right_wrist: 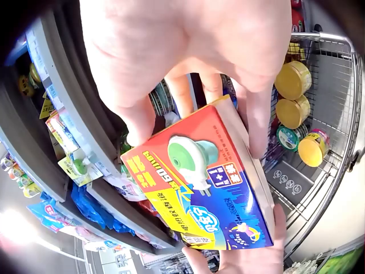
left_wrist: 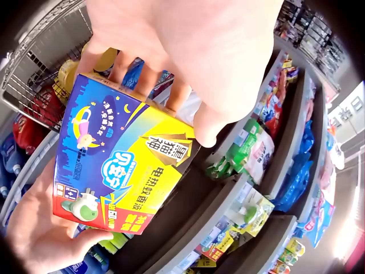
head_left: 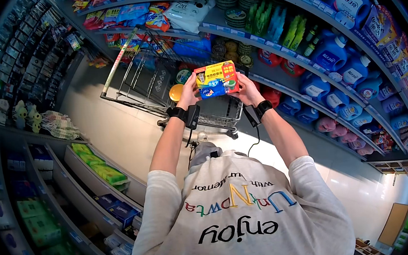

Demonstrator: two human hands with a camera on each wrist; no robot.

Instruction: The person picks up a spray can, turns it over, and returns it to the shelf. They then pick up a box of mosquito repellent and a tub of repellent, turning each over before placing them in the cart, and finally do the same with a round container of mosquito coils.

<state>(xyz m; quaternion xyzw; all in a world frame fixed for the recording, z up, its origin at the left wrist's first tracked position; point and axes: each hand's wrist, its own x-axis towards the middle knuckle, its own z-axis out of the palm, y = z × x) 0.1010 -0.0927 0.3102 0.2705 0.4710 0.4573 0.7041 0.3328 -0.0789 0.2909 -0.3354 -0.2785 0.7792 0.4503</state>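
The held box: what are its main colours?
Blue, yellow and red; the box shows best in the left wrist view.

There is one left hand (head_left: 189, 92) and one right hand (head_left: 248, 91), with one box (head_left: 216, 80) and two black wristbands (head_left: 263, 107). Inside one shopping cart (head_left: 119, 62), three yellow-topped containers (right_wrist: 292, 111) and one green-topped container (right_wrist: 288, 138) can be counted.

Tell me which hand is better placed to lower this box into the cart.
Probably the left hand: in the head view, most of the cart extends toward its side. The right hand is nearer the blue bottles. Both grip the box.
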